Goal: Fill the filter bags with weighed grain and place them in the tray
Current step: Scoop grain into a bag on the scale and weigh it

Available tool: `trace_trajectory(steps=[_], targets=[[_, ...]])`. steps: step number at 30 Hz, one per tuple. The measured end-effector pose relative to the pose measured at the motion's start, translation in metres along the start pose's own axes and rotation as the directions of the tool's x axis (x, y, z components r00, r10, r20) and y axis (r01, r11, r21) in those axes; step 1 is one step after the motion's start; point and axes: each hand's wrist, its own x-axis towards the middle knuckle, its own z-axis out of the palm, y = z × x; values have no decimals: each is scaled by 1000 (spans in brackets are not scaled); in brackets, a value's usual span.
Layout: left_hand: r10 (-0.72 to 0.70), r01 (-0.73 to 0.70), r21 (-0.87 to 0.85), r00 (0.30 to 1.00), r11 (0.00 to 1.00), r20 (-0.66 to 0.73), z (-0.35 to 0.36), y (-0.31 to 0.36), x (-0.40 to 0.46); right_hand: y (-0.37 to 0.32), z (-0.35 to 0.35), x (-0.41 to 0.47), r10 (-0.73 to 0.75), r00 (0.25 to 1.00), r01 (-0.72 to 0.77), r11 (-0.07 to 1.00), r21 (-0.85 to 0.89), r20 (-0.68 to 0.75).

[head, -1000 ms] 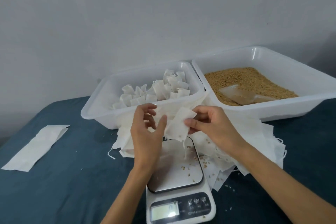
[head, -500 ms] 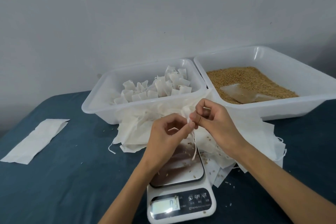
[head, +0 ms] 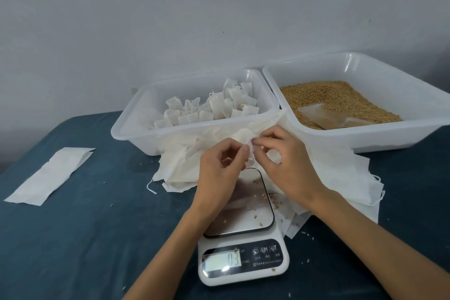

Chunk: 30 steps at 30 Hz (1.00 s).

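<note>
My left hand point(head: 219, 173) and my right hand point(head: 285, 161) meet above the far edge of the white kitchen scale point(head: 243, 246), and both pinch a small white filter bag point(head: 250, 153) between their fingertips. Most of the bag is hidden by my fingers. Behind them lies a heap of empty filter bags point(head: 180, 165). The left white tray point(head: 136, 129) holds several filled, tied bags point(head: 214, 107). The right tray point(head: 365, 139) holds brown grain point(head: 328, 97) with a clear scoop point(head: 323, 119) lying in it. The scale's display shows a low reading.
A folded white sheet point(head: 48, 175) lies on the dark blue cloth at the left. Loose grains are scattered on the scale's plate and the cloth around it. More empty bags point(head: 353, 190) spread to the right of the scale. A grey wall stands behind the trays.
A second ago the bag was spread open between my hands; my fingers have since drawn together and bunched it at its top, and both hands have shifted slightly back toward the trays.
</note>
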Motion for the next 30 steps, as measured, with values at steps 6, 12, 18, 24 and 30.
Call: trace_trajectory(steps=[6, 12, 18, 24, 30], targets=[[44, -49, 46, 995, 998, 92, -3, 2, 0, -8, -4, 5, 227, 962, -268, 880, 391, 149], [12, -5, 62, 994, 998, -105, -1, 3, 0, -4, -11, 9, 271, 955, -293, 780, 553, 124], [-141, 140, -151, 990, 979, 8, -12, 6, 5, -6, -9, 6, 223, 975, -215, 892, 398, 26], [-140, 108, -223, 981, 969, -133, -10, 5, 5, -7, -9, 4, 146, 980, -93, 939, 331, -138], [-181, 133, -264, 970, 955, -164, -10, 8, 6, -10, -8, 1, 127, 992, -114, 910, 398, -6]])
